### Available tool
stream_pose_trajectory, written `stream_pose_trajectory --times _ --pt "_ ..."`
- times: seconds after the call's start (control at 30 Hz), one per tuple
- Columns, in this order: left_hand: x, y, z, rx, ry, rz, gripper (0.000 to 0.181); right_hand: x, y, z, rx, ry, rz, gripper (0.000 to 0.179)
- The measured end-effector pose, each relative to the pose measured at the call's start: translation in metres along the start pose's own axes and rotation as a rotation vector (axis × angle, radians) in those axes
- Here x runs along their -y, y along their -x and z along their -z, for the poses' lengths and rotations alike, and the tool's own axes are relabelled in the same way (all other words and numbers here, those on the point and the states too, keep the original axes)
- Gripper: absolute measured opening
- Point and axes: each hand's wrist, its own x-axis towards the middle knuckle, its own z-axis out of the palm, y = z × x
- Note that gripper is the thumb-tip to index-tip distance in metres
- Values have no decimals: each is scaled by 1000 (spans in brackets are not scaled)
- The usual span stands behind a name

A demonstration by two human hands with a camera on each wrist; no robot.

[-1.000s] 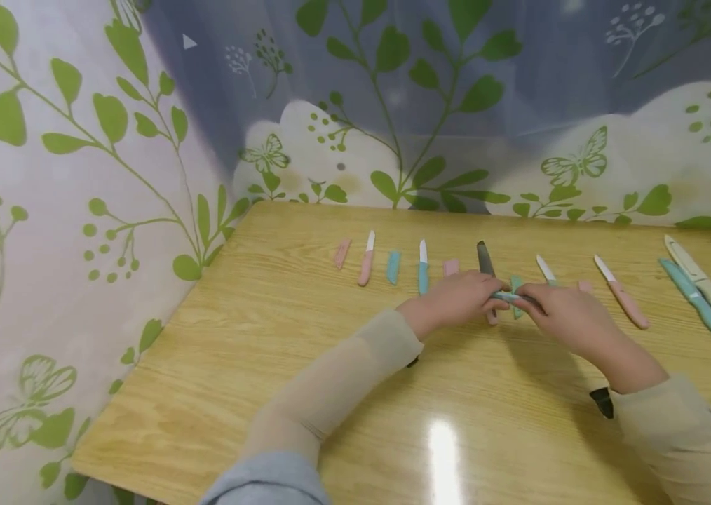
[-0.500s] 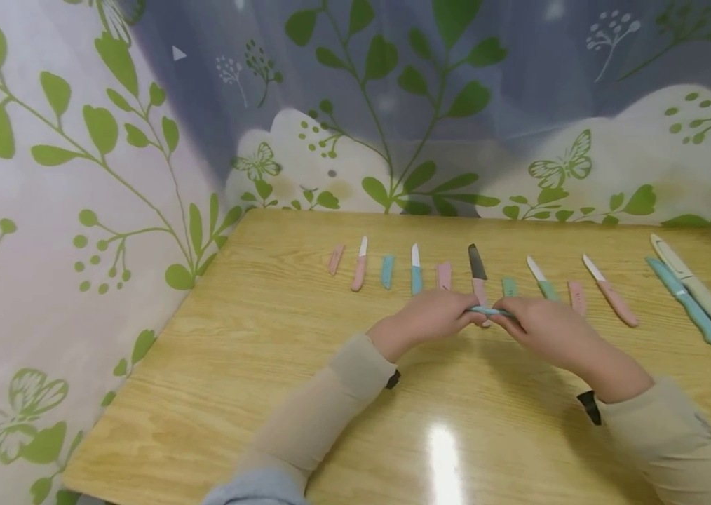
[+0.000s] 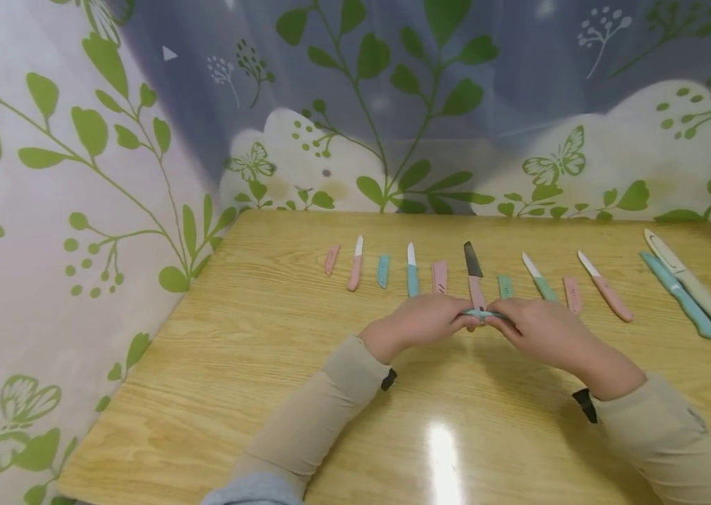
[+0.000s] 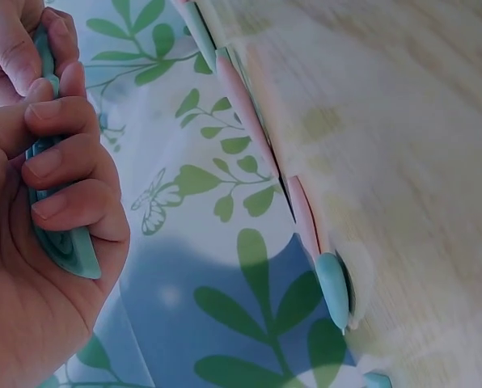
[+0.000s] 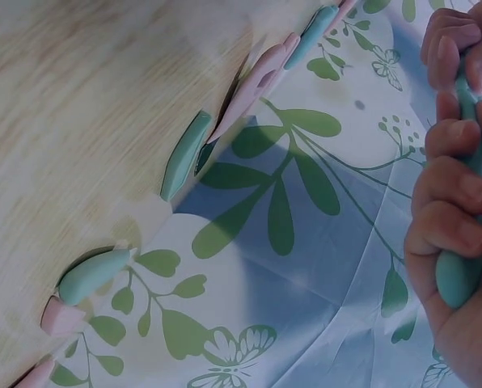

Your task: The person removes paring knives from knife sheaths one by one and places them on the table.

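Note:
My left hand [image 3: 421, 319] and right hand [image 3: 538, 333] meet over the wooden table, fingertips close together. Between them lies a teal fruit knife [image 3: 477, 314], level and crosswise. In the left wrist view, the left fingers curl round a teal knife sheath [image 4: 75, 255], its slanted end out past the palm. The right fingers wrap the knife's rounded teal handle [image 5: 459, 279] in the right wrist view. The blade is hidden. Just beyond the hands lies a pink-handled knife with a black blade [image 3: 472, 259], its handle end partly covered by the fingertips in the head view.
A row of knives and sheaths crosses the table, including a pink sheath [image 3: 332, 259], a blue knife [image 3: 412, 279], a green sheath [image 3: 505, 286] and a green-handled knife [image 3: 543, 286]. At the right, a sheathed cream knife [image 3: 702, 294] lies against a blue one [image 3: 684, 301].
Both hands have come slightly left and nearer to me with the knife and sheath, uncovering the green sheath. The view has shifted a little, too.

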Motion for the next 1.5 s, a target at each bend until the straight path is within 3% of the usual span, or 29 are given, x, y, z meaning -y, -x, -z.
stream_pose_trajectory --times 0.37,1.5 --pt "1 1 0 6 7 -9 30 1 0 3 37 -15 -30 16" --pt "1 3 2 8 29 0 30 0 1 6 40 8 -27 15"
